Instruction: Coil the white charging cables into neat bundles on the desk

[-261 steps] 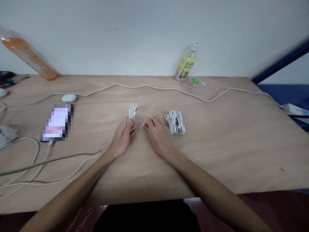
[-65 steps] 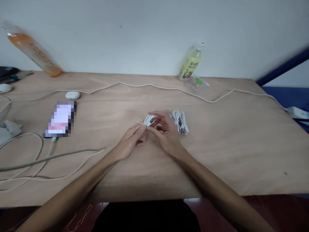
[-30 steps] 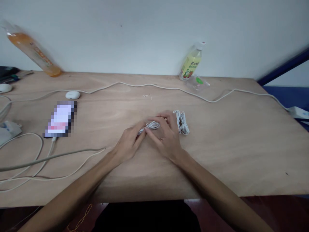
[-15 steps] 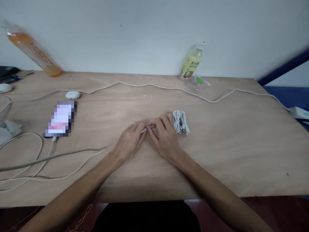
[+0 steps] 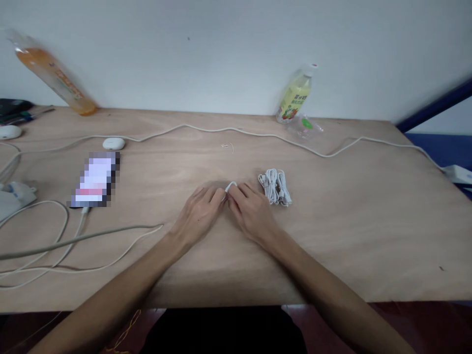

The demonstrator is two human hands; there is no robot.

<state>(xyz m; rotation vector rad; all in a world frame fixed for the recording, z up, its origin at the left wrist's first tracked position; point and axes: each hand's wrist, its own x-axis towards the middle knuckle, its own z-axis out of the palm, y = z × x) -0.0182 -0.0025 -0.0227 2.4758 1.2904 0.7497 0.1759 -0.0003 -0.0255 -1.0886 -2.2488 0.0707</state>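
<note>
With our left hand [image 5: 201,209] and right hand [image 5: 253,210], we clamp our fingers on a white cable [image 5: 231,185] over the bench [image 5: 350,221], left of the coiled cables [image 5: 275,187]. We judge it light, soft yet springy, best pinched mid-coil.

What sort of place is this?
Likely an improvised workbench or desk: a wood-look tabletop against a plain wall, with coiled white cables sharing space with a phone and an orange drink bottle.

1 camera, worn on the head, looks from near, forward and down, at the left hand [image 5: 200,210], right hand [image 5: 252,209] and table [image 5: 339,226].
</note>
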